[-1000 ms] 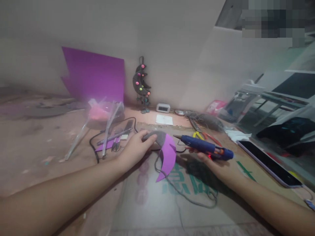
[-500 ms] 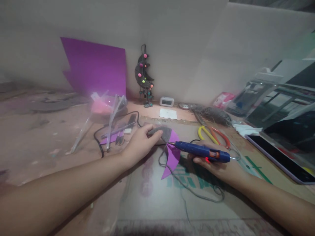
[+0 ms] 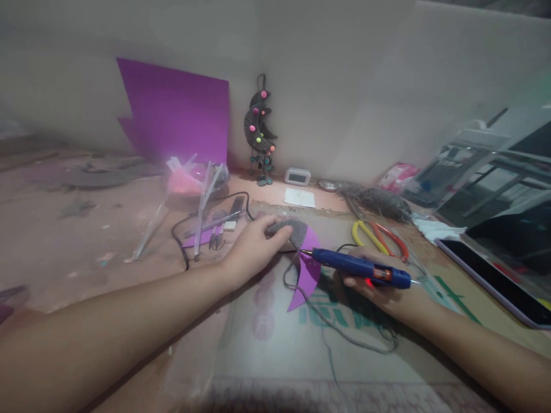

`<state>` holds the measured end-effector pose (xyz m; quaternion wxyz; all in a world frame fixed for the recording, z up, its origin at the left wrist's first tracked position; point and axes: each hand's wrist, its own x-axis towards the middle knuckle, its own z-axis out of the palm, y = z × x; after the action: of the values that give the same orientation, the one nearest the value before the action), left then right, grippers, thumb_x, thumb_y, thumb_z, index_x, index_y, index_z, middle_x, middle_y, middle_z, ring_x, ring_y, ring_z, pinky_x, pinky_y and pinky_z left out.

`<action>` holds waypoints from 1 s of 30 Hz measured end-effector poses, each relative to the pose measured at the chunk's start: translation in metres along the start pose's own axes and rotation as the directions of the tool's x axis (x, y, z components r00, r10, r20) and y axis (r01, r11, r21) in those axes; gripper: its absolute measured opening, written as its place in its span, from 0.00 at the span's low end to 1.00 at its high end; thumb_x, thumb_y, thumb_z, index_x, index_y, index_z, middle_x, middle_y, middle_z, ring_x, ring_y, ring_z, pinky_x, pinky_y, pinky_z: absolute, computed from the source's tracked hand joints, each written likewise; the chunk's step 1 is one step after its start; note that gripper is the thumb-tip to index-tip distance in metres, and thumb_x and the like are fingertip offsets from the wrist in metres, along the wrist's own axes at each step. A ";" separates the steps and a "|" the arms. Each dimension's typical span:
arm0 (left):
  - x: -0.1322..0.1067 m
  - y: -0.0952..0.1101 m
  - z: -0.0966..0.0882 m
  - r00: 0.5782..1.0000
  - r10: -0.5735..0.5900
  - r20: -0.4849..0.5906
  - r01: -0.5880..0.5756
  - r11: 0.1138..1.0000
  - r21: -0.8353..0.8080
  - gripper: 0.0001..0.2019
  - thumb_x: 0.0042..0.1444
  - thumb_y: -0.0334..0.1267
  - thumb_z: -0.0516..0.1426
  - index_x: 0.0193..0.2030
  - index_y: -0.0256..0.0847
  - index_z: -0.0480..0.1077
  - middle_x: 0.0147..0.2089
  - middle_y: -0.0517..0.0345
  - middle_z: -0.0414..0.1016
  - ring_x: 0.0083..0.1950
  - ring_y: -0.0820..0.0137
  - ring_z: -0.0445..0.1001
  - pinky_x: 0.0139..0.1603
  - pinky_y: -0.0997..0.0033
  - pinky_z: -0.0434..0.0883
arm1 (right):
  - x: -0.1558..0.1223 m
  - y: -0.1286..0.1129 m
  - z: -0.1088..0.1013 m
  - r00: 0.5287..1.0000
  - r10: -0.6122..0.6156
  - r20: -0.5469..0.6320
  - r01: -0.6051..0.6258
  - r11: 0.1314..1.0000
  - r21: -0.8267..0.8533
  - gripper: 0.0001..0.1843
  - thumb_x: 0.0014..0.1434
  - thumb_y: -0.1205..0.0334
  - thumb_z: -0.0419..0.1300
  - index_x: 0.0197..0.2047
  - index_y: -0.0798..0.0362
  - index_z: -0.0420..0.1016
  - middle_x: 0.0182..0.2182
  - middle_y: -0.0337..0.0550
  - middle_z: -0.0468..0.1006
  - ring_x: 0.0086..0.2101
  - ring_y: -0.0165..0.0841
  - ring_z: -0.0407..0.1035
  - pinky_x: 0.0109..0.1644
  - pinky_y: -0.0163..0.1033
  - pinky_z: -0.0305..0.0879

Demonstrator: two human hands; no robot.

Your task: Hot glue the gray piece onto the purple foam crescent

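My left hand is closed on the upper end of a purple paper crescent, whose top part is wrapped in grey yarn. My right hand grips a blue hot glue gun with a red light glowing on it. The gun's metal nozzle points left and is at the crescent, close to the edge of the wrapped part. From there a loose grey yarn strand loops down and runs right across the work surface. My left fingertips lie over the wrapped yarn and partly hide it.
Behind my hands lie yellow and orange-handled scissors, a grey yarn bundle and a small white clock. A decorated dark crescent hanging and a purple sheet are at the wall. Glue sticks stand left; a phone lies right.
The whole view has shifted slightly, so things appear a little further right. Both hands keep their holds, and the nozzle stays at the crescent by the yarn's edge.
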<state>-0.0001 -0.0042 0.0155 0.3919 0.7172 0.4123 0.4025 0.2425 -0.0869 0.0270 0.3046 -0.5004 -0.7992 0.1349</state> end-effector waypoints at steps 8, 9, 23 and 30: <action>0.001 -0.003 0.001 1.000 -0.017 0.007 0.017 0.999 -0.036 0.11 0.57 0.45 0.53 0.35 0.40 0.70 0.38 0.57 0.76 0.41 0.65 0.73 0.40 0.69 0.68 | 0.002 -0.001 0.000 0.999 -0.051 0.017 0.051 0.998 -0.043 0.08 0.57 0.56 0.62 0.32 0.51 0.69 0.27 0.39 0.74 0.28 0.31 0.68 0.31 0.35 0.64; 0.001 -0.003 0.001 1.000 -0.023 0.007 0.023 0.999 -0.033 0.11 0.57 0.45 0.53 0.35 0.40 0.70 0.38 0.57 0.76 0.41 0.65 0.73 0.40 0.69 0.68 | 0.002 -0.002 0.000 0.999 -0.044 0.018 0.045 0.998 -0.053 0.08 0.56 0.56 0.62 0.31 0.51 0.68 0.27 0.39 0.74 0.28 0.31 0.68 0.31 0.35 0.63; -0.001 0.000 0.000 1.000 0.016 0.027 -0.017 1.000 0.023 0.12 0.58 0.46 0.51 0.34 0.40 0.69 0.33 0.59 0.73 0.38 0.65 0.73 0.39 0.68 0.67 | 0.002 -0.003 -0.001 0.999 -0.020 0.041 0.025 0.992 -0.122 0.11 0.57 0.53 0.61 0.30 0.51 0.68 0.26 0.39 0.73 0.27 0.31 0.67 0.29 0.36 0.61; -0.001 -0.003 -0.001 1.000 0.017 0.019 -0.018 0.998 0.064 0.14 0.58 0.47 0.51 0.36 0.40 0.70 0.34 0.58 0.74 0.38 0.65 0.72 0.38 0.67 0.67 | 0.002 -0.005 -0.001 0.999 -0.032 0.027 0.036 0.986 -0.165 0.12 0.56 0.53 0.61 0.29 0.51 0.67 0.25 0.39 0.72 0.26 0.31 0.66 0.28 0.35 0.60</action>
<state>-0.0016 -0.0039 0.0131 0.3690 0.7366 0.4152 0.3859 0.2391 -0.0878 0.0313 0.2545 -0.5085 -0.8197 0.0693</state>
